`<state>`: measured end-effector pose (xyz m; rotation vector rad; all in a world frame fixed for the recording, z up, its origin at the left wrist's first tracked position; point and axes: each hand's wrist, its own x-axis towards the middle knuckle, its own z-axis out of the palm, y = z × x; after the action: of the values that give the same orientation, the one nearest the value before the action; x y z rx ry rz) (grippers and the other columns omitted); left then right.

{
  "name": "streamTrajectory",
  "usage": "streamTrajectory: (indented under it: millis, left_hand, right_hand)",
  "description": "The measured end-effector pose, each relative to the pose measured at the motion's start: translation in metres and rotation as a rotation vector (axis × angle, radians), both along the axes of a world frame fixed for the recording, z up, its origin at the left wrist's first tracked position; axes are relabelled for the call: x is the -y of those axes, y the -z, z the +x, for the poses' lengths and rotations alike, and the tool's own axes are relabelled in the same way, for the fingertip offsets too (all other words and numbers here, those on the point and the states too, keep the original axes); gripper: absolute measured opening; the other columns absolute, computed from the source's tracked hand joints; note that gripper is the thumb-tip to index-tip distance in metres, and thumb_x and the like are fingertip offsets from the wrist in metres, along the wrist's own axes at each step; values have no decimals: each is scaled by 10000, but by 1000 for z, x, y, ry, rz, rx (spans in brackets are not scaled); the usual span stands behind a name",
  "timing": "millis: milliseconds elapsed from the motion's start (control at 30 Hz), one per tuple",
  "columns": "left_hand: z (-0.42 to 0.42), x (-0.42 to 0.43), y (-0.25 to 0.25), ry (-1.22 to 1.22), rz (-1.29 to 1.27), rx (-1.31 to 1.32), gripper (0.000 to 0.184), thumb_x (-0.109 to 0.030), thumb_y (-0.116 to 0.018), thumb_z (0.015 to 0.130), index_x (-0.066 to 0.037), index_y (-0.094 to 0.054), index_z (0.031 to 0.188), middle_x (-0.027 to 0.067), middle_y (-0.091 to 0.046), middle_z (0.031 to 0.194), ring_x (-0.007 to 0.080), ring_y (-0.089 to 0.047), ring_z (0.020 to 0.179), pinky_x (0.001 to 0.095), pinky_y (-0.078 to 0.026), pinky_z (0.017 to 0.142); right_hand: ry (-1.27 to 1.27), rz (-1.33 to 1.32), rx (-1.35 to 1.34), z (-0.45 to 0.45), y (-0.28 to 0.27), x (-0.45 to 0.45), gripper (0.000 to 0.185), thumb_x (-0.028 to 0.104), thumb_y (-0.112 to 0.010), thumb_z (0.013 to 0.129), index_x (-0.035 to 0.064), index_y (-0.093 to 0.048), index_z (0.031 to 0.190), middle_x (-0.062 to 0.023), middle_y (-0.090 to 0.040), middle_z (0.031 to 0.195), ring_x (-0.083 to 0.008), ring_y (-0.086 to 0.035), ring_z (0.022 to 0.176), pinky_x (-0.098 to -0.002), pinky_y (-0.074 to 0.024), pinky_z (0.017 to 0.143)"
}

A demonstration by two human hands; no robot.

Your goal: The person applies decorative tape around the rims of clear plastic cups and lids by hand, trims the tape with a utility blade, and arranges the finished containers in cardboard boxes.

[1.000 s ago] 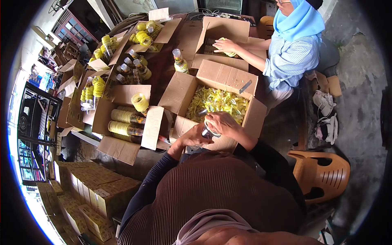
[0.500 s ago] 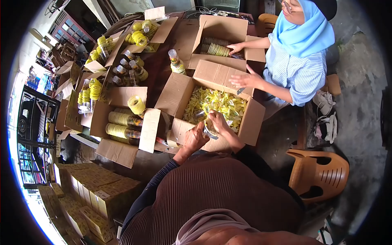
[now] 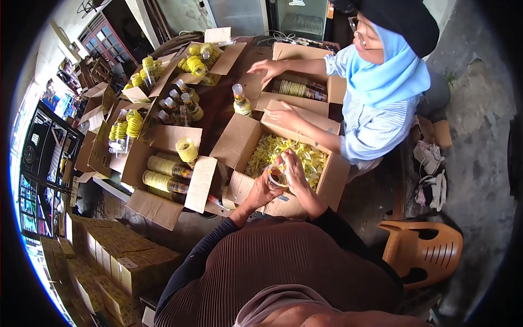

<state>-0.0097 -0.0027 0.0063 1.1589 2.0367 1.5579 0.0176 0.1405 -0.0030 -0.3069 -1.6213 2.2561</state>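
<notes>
My left hand (image 3: 262, 192) is wrapped round a clear plastic cup (image 3: 277, 176), its mouth tipped up toward me above the near edge of an open cardboard box. My right hand (image 3: 295, 173) is closed at the cup's right side, fingertips bent together over the rim; what they pinch, if anything, is hidden. Beneath and beyond both hands, many small yellow packets (image 3: 308, 160) fill the cardboard box (image 3: 235, 143).
Left stands a box (image 3: 169, 205) of stacked yellow-rimmed cups (image 3: 159, 181). Cup stacks (image 3: 241, 102) and bottle-like clear containers stand on the table. A co-worker (image 3: 376, 117) reaches over a far box (image 3: 305, 103) at right. An orange chair (image 3: 425, 253) stands behind at right.
My hands have turned the cup more upright, with its mouth now showing. The co-worker has leaned forward, moving one hand left past the far box and the other over the packet box's flap.
</notes>
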Motion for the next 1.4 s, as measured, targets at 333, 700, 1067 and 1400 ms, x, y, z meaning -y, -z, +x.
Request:
streamTrajectory:
  millis: [333, 700, 1067, 1400]
  left_hand:
    - [3, -1, -11, -200, 57, -175, 438, -127, -714, 727, -19, -518, 1103, 181, -639, 869, 316, -666, 783, 368, -522, 714]
    - [7, 11, -17, -133, -6, -96, 486, -178, -741, 745, -4, -508, 1133, 185, -637, 917, 307, -655, 840, 375, -504, 764]
    - [-16, 24, -14, 18, -61, -104, 380, -269, -614, 878, -17, -578, 1161, 212, -638, 1062, 347, -626, 977, 411, -474, 809]
    - [-24, 7, 8, -37, -194, -180, 244, -201, -555, 916, -34, -625, 1079, 187, -660, 897, 376, -635, 842, 406, -496, 725]
  right_hand:
    - [368, -105, -101, -9, -13, 23, 229, 178, -402, 985, 91, -394, 774, -1, -387, 702, -104, -363, 641, -267, -349, 623]
    - [268, -76, 82, 7, -35, 24, 207, 229, -403, 981, 111, -432, 814, 10, -435, 697, -63, -376, 591, -220, -326, 510]
    - [17, 454, -210, 11, 3, 22, 148, 74, -421, 991, 14, -396, 857, -60, -435, 696, -139, -434, 647, -285, -391, 620]
    - [104, 347, -53, 18, 19, 14, 212, 201, -394, 1020, 43, -403, 880, -66, -488, 740, -137, -469, 676, -307, -435, 637]
